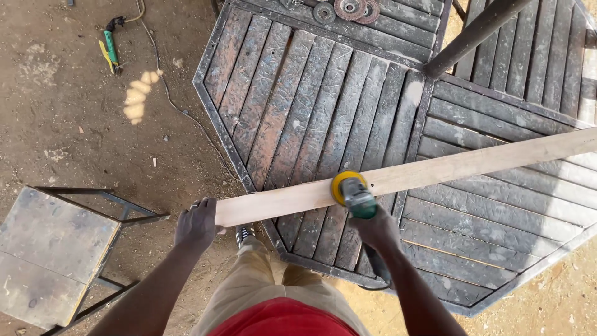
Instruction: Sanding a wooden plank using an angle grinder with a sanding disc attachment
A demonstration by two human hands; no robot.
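Your left hand [196,223] is wrapped over the near end of the wooden plank [410,175], fingers curled together and clamped on its edge; the fingertips are hidden past the wood. The plank lies across the slatted metal table [298,112], running from your left hand up to the right, where the frame's edge cuts it off.

Your right hand [375,228] grips the body of the green angle grinder [356,196], fingers closed around it, though most of them are tucked underneath and out of sight. The grinder's yellow disc [346,185] sits against the plank's near edge. Its dark cable trails back under your forearm and is lost behind it.

A dark metal pipe [476,34] crosses the upper right over the table, its top end cut off. At the table's far edge lie a few round grinding discs [348,9], partly out of frame. A small metal stool [53,252] stands on the dirt floor to your left, and a green and yellow tool [111,51] with a cord lies farther off, too small to identify.
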